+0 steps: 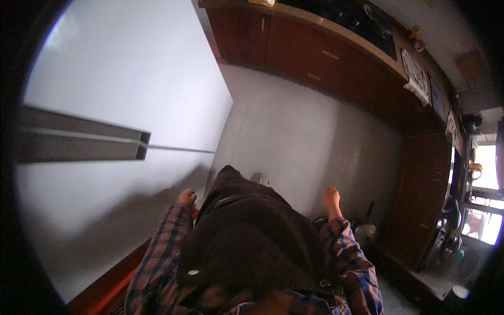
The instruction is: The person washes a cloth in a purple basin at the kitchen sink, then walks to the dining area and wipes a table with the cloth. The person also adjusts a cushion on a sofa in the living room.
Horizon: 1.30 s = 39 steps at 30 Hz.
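Observation:
My left hand (pixel 187 198) hangs at my side with curled fingers, nearest to a large white refrigerator (pixel 138 71); its palm is hidden, and I cannot see whether it touches the door. A long recessed grey handle (pixel 82 136) runs across the refrigerator's front. On the other side, my right hand (pixel 332 198) is held low over the floor, its fingers drawn in and no object showing in it. Between my arms a dark apron (pixel 256 236) with metal snaps covers my body. One foot (pixel 260 179) shows just past the apron's edge.
Dark reddish-brown cabinets (pixel 299 59) curve around ahead and right, under a counter with a black cooktop (pixel 354 23). Cloths (pixel 415 75) hang over the counter edge. A shiny metal vessel (pixel 366 232) stands low beside my right arm. Light tiles (pixel 283 118) cover the floor.

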Tool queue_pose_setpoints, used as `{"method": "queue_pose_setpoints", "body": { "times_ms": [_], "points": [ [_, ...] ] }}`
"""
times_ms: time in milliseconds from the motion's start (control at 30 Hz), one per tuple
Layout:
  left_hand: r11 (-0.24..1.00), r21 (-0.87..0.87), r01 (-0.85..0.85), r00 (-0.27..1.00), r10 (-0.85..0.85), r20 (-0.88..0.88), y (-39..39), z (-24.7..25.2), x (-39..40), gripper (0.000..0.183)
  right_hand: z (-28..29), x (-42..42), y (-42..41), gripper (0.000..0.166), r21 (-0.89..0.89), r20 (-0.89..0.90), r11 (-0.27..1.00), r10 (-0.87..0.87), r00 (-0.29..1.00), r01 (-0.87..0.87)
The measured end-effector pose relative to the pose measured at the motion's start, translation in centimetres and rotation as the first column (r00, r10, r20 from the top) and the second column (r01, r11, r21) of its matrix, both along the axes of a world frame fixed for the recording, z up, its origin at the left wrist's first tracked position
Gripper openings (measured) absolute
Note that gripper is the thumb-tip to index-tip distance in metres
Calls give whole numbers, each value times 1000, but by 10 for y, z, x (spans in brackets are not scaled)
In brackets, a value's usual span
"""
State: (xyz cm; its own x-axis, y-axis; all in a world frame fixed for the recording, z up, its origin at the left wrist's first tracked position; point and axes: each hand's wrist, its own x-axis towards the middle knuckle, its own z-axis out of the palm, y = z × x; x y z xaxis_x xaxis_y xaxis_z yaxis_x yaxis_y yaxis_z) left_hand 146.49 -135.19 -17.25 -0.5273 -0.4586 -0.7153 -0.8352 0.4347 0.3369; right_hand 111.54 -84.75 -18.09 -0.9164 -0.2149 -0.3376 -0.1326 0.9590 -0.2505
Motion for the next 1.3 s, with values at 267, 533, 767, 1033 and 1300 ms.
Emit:
{"method": "queue_pose_setpoints", "body": {
  "times_ms": [267, 533, 767, 1033, 1300],
  "points": [
    [979, 56, -194, 977, 188, 97, -38, 3, -145, 40, 36, -199, -209, 22, -421, 12, 907, 30, 999, -22],
    [996, -72, 43, 878, -72, -473, -154, -39, -383, 28, 40, -327, -276, 31, -305, -59, 892, 333, 941, -334],
    [970, -212, -119, 632, -91, -769, -224, 54, -588, 25, 138, -453, -449, 38, -426, -294, 767, 384, 875, -479],
    [925, -141, -353, 491, 55, -870, -304, 149, -764, 28, 208, -572, -673, 57, -309, -458, 739, 436, 775, -599],
    [830, -340, -442, 788, 179, -589, -356, 116, -903, 37, 175, -644, -701, 11, -408, -524, 509, 549, 651, -758]
  ]
}}
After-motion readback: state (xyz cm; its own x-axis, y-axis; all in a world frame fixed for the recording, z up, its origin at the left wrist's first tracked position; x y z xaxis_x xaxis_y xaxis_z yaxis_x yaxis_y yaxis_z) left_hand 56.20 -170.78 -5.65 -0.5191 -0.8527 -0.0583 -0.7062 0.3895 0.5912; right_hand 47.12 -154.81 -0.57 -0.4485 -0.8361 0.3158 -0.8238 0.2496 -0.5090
